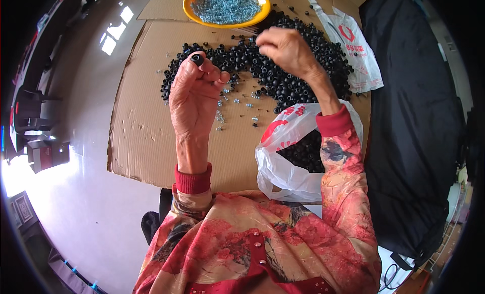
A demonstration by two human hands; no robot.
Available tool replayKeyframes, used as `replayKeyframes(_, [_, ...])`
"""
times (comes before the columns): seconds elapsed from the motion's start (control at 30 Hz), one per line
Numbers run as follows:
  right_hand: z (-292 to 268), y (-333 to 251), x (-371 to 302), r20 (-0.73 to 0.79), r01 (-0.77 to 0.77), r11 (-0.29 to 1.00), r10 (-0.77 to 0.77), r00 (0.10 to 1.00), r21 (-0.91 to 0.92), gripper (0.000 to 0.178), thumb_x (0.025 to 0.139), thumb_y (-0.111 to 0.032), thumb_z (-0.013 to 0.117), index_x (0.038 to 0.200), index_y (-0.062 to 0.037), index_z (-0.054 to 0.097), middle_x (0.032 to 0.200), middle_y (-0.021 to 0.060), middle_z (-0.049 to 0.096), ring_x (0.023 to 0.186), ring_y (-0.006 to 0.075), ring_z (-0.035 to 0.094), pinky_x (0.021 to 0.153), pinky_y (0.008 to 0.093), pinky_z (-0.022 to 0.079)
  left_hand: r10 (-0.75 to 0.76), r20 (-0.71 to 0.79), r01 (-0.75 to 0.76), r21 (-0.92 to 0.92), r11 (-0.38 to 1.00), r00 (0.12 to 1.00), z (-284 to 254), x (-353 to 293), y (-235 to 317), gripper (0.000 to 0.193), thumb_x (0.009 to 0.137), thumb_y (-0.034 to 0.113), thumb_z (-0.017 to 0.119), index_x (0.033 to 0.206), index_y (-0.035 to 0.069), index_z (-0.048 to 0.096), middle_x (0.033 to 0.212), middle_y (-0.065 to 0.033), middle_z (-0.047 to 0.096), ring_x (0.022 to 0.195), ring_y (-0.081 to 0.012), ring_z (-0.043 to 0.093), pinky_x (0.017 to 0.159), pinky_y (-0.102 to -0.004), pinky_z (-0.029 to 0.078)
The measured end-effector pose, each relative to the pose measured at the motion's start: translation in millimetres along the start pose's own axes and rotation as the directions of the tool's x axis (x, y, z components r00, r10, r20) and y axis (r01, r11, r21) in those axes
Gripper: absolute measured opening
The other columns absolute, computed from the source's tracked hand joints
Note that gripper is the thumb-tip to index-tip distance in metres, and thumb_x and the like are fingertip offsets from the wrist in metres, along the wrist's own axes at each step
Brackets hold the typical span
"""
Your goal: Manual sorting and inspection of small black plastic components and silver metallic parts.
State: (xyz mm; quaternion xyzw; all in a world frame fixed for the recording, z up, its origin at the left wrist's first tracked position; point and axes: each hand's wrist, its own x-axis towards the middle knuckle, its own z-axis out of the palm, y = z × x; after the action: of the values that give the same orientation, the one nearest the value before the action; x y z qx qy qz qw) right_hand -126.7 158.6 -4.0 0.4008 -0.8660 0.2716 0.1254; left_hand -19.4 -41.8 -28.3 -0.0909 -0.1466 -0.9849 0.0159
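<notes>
Between the thumb and fingertips of my left hand (194, 99) is a small round black piece (197, 59), its hollow end turned up. My right hand (288, 47) hovers over the pile to the right, fingers curled together and slightly blurred. Whether anything sits in its fingertips is hidden. Beneath both hands spreads a wide heap of black hollow pieces (298, 84) on flattened cardboard (146, 122). Small clear bluish bits (236, 100) lie scattered just right of my left wrist.
At the far edge stands a yellow dish (188, 10) full of clear bluish bits. A white plastic bag (275, 165) holding more black pieces is open near my right forearm. Another white bag (366, 69) lies flat at the far right, beside a large black fabric-covered object (409, 132).
</notes>
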Motion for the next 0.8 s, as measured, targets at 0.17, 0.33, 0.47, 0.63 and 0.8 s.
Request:
replayKeyframes(0.17, [29.5,21.3,-28.8,0.214,-0.091,0.996,0.094,0.972,-0.026,0.009,0.074,-0.008,0.06,0.076,0.0007,0.059,0.07,0.0113,0.06,0.066,0.0275,0.06,0.062,0.0361,0.048,0.011,-0.019,-0.011,-0.003,1.0,1.0,-2.3,1.8,0.0,0.021,0.09,0.016,0.053,0.104,0.0,0.057,0.085,-0.0061,0.061,0.077,-0.0162,0.057,0.078,-0.0371,0.048])
replayKeyframes(0.33, [39.4,15.7,-26.6,0.267,-0.079,0.997,0.083,0.96,-0.026,0.007,0.073,-0.005,0.056,0.072,0.0,0.061,0.068,0.0131,0.062,0.062,0.0273,0.061,0.062,0.0361,0.05,0.013,-0.028,-0.012,0.01,1.0,1.0,-5.1,2.2,0.3,0.021,0.09,0.016,0.053,0.103,0.0,0.058,0.086,-0.0057,0.061,0.077,-0.0163,0.057,0.078,-0.0374,0.048])
replayKeyframes(0.47, [45.8,17.4,-30.8,0.249,-0.016,0.999,0.024,0.968,-0.035,0.009,0.073,-0.004,0.053,0.069,-0.0016,0.061,0.064,0.0133,0.062,0.057,0.0252,0.062,0.057,0.0353,0.052,0.005,-0.015,-0.005,-0.007,1.0,1.0,-6.6,3.4,1.1,0.022,0.09,0.016,0.053,0.104,0.0,0.058,0.087,-0.0056,0.061,0.077,-0.0162,0.058,0.078,-0.0371,0.048])
replayKeyframes(0.63, [44.8,17.8,-41.5,0.396,-0.132,0.989,0.145,0.907,-0.059,0.008,0.073,-0.007,0.056,0.072,0.0001,0.06,0.068,0.0127,0.061,0.063,0.0277,0.06,0.061,0.0367,0.049,0.011,0.013,-0.011,-0.005,1.0,1.0,-6.5,4.4,2.5,0.023,0.09,0.016,0.051,0.104,0.0,0.058,0.088,-0.0053,0.061,0.077,-0.0163,0.058,0.079,-0.0371,0.047])
replayKeyframes(0.8, [39.3,9.3,-49.5,0.464,-0.186,0.982,0.177,0.868,-0.028,0.01,0.07,-0.005,0.054,0.075,0.0003,0.06,0.072,0.0141,0.063,0.066,0.0293,0.062,0.063,0.0372,0.05,0.005,0.008,-0.005,-0.011,1.0,1.0,-7.4,3.6,2.8,0.023,0.09,0.017,0.051,0.104,0.001,0.059,0.087,-0.005,0.061,0.077,-0.0163,0.058,0.079,-0.0372,0.047])
